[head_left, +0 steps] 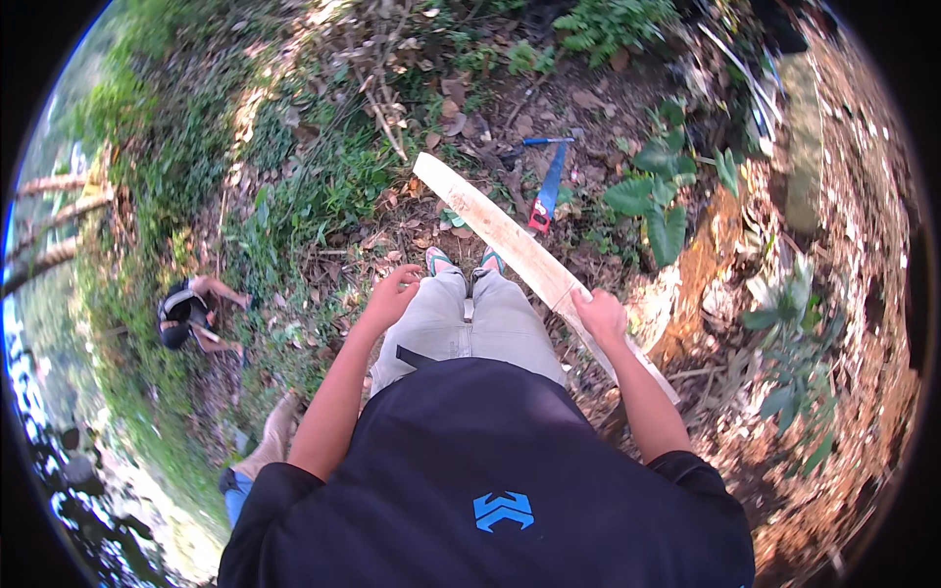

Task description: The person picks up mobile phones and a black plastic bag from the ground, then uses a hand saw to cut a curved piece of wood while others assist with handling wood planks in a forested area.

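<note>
Head view, right hand: the right hand (600,316) is closed around a long pale wooden plank (510,238), gripping it partway along its length, with the fingers wrapped over the upper edge.
Head view, plank: it runs on a slant from upper left, near the dry leaves, down to lower right, passing beside the person's right leg; its lower end passes behind the right forearm. The far end is rounded and lies over the leaf litter; whether it touches the ground cannot be told.
Head view, left hand: the left hand (393,294) hangs beside the left thigh with fingers loosely curled, holding nothing, well apart from the plank.
Head view, body: light grey trousers (469,323) and a dark shirt fill the lower middle; the feet wear sandals with teal straps (438,261), standing on the leaf-covered ground just beside the plank.
Head view, ground beyond: a hand saw (545,193) with a blue blade and red handle lies on the soil past the plank, near broad green leaves (655,201).
Head view, left side: another person (188,314) crouches among the grass down the slope, well apart from the plank.
</note>
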Demonstrator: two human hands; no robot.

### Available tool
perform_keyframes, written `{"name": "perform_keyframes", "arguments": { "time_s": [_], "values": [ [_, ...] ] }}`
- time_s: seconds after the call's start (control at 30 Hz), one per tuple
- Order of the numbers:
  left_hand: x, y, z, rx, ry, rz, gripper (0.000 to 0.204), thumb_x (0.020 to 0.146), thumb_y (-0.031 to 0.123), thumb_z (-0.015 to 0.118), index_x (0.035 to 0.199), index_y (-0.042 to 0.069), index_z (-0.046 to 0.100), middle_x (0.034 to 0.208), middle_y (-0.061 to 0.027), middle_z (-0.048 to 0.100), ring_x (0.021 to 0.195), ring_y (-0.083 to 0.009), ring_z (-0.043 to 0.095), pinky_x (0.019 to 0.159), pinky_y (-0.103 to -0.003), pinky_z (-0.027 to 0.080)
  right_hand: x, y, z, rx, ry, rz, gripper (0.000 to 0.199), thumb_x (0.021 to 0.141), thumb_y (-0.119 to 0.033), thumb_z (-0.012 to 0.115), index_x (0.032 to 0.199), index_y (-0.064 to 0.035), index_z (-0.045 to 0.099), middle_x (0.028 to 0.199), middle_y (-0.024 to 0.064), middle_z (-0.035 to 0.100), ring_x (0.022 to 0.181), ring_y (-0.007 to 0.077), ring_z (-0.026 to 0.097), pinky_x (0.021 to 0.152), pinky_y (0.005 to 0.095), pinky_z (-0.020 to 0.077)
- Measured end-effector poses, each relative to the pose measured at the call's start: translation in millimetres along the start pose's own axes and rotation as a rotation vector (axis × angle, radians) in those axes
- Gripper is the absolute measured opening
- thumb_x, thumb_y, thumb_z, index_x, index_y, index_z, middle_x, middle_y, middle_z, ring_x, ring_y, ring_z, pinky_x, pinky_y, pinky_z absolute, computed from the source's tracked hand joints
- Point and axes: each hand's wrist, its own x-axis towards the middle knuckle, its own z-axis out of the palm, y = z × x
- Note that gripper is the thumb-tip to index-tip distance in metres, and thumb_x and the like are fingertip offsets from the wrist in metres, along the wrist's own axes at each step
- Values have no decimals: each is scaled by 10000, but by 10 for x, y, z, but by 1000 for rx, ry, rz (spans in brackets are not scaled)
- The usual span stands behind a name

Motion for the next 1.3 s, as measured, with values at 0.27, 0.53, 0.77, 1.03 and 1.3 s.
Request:
{"name": "perform_keyframes", "arguments": {
  "time_s": [0.27,0.53,0.77,1.03,1.3],
  "values": [
    [698,167,231,221,-325,20,390,935,170,625,1317,102,590,1047,-102,711,862,-162,672,779,-316,534,-209,448,438,113,-27,200,618,858,-558,561,1008,25,698,893,234,727,903,388,719,820,466,575],
    [1639,446,272,492,-555,112,374,943,185,619,1305,90,599,1001,-110,710,864,-170,658,775,-320,521,-993,662,1086,385,-35,577,601,847,-555,557,996,5,717,910,246,723,908,390,715,832,468,564],
    [2089,1024,523,638,-620,163,382,962,175,605,1333,91,578,1063,-109,694,895,-172,667,784,-307,519,-1540,683,2158,606,85,820,678,880,-660,523,968,-18,722,884,246,718,884,410,705,794,494,554],
    [1877,1405,1026,839,-749,196,390,942,139,596,1328,83,585,1053,-126,706,892,-170,669,769,-300,535,-1931,915,2348,661,-128,960,698,770,-664,695,1051,-26,677,880,218,732,859,360,729,777,469,576],
    [1636,1453,1601,918,-889,255,380,962,162,593,1332,80,573,1048,-105,703,876,-175,672,784,-305,531,-2283,1105,2568,721,-192,943,646,770,-639,724,954,-20,728,897,178,744,870,322,736,763,422,592]
  ]
}}
